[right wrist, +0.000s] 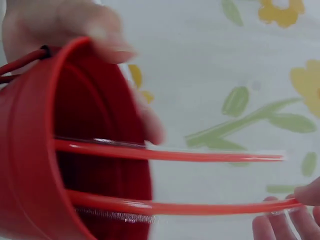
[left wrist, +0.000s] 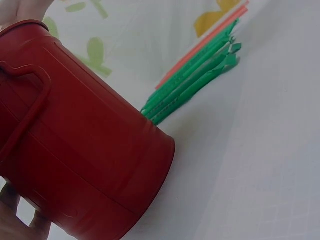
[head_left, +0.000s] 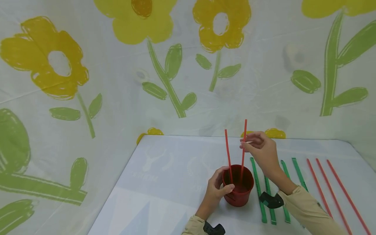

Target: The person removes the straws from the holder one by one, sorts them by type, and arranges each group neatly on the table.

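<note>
Head view | left hand (head_left: 216, 189) grip holds red cup (head_left: 238, 191) | right hand (head_left: 259, 148) pinches straw (head_left: 243, 153), tip hidden inside

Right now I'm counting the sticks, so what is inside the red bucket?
Two red sticks stand in the red bucket; the right hand pinches one, the left hand grips the rim. The bucket wall hides their lower ends and the bottom.

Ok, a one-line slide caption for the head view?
Left hand steadies a red bucket while the right hand pinches a red straw standing inside.
</note>
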